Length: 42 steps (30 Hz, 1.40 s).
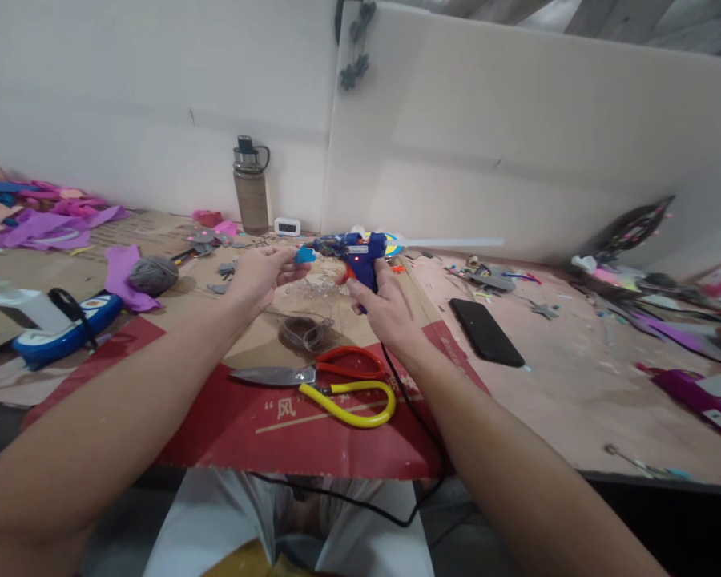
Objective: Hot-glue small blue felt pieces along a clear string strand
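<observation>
My right hand is closed around the handle of a blue hot glue gun, with a long pale glue stick poking out of its back. The gun's nozzle points left, toward my left hand. Pinched in my left fingertips is a small bright blue piece, close by the nozzle; its material I cannot make out. Below the hands lie a coil of thin cord and scissors with one red and one yellow handle, blades to the left.
A red printed sheet covers the table's front. Leftward are a blue power strip, grey yarn and purple scraps. A bottle stands by the wall. A phone lies right; the gun's black cord hangs over the edge.
</observation>
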Motion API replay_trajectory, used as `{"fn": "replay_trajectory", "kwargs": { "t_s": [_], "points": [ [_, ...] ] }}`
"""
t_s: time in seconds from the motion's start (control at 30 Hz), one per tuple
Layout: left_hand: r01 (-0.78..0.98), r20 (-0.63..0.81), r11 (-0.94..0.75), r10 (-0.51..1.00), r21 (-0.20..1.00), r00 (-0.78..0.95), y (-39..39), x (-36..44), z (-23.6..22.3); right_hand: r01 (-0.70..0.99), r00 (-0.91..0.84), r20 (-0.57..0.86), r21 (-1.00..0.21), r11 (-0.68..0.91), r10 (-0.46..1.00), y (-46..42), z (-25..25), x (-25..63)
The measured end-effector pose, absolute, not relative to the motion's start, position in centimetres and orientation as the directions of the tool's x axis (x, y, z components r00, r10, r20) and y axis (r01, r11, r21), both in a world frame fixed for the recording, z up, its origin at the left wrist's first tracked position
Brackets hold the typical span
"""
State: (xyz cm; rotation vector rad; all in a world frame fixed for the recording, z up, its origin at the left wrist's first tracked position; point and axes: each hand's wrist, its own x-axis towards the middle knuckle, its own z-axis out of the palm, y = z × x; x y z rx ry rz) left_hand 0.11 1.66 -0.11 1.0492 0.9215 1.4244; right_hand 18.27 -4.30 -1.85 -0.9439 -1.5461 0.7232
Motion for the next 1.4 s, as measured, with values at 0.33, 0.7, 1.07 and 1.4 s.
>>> {"fn": "replay_trajectory", "kwargs": {
  "t_s": [0.33, 0.7, 1.07, 1.4],
  "points": [
    [-0.331, 0.128, -0.126, 0.992, 0.935, -0.017, 1.7, 0.2, 0.0, -0.321, 0.104, 0.137, -0.933, 0.164, 0.985, -3.3, -1.0, 19.6],
    [-0.135, 0.314, -0.315, 0.949, 0.94, -0.026, 0.4, 0.9, 0.3, 0.778, 0.203, 0.252, -0.628, 0.001, 0.946, -0.5, -4.1, 22.6],
    [0.145, 0.519, -0.512, 0.854, 0.847, -0.018, -1.5, 2.0, 0.4, 0.027, 0.082, 0.419, -0.908, 0.418, 0.904, -2.7, -1.9, 15.2],
    [0.023, 0.445, -0.444, 0.894, 0.896, -0.046, -1.3, 2.5, 0.5, 0.038, 0.118, 0.467, -0.884, 0.465, 0.877, -3.9, -1.3, 14.7]
  ]
}}
